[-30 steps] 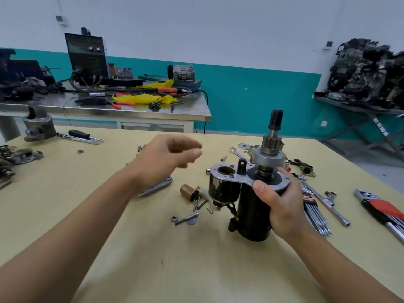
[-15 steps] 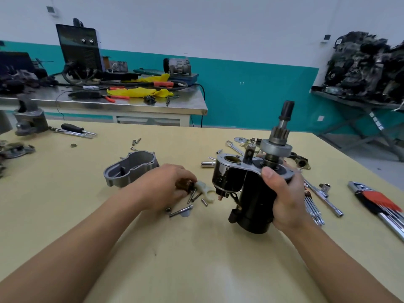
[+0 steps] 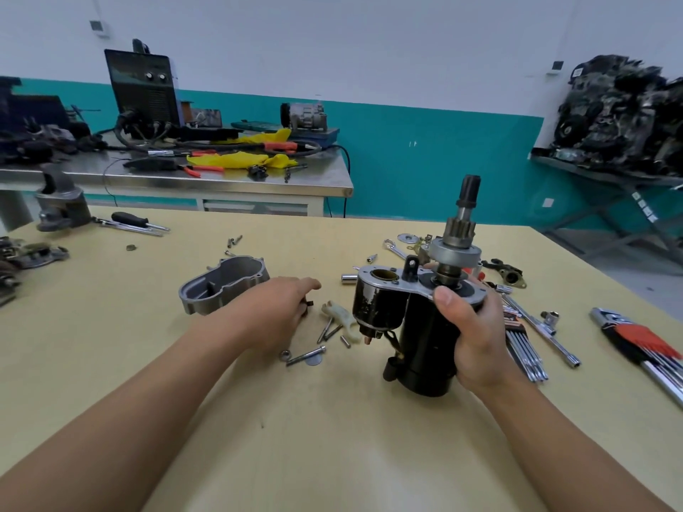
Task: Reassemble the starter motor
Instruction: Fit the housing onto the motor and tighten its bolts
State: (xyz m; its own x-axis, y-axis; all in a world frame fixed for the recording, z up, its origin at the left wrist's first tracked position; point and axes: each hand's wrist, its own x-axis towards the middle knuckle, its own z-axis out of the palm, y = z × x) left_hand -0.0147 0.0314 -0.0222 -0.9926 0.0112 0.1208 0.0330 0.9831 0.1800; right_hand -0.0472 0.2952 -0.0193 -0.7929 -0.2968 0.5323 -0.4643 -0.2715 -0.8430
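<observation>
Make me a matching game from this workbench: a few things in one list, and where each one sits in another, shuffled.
Things
1. starter motor
2. grey metal housing
3. white plastic lever
4. screwdriver

Places
A. lies on the table between the left hand and the starter motor
B. held upright in the right hand
C. near the table's far left corner
D. lies hollow side up, just left of the left hand

Pairs: 1-B, 2-D, 3-A, 4-C
</observation>
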